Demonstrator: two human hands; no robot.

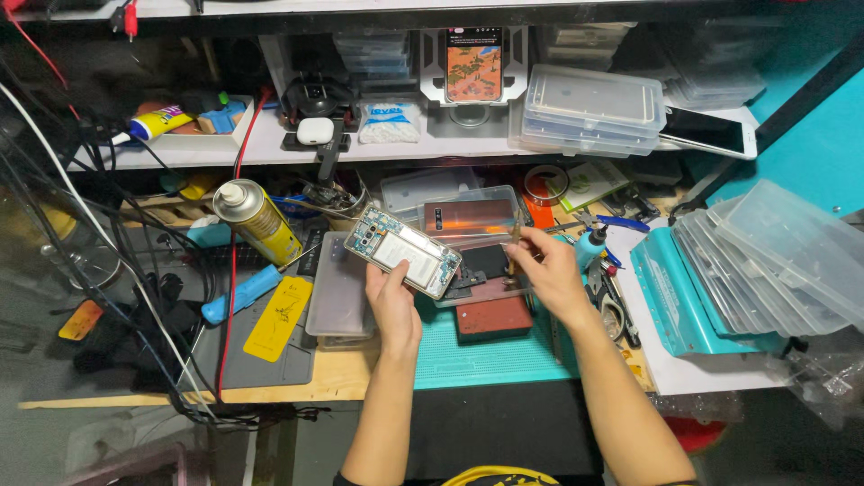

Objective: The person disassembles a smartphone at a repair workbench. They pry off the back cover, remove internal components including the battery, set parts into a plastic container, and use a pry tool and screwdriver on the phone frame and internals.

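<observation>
Opened phone point(402, 250) above desk point(486, 360) centre, left hand point(393, 306) under it. Spray can point(256, 220) to its left. Stacked trays point(774, 261) far right. Shelf point(270, 144) behind, upright phone point(474, 63) on it.

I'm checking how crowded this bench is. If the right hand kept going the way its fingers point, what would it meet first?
The right hand points up and left, toward the clear plastic case just beyond its fingertips; that probably comes first, though depth is unclear.
</observation>
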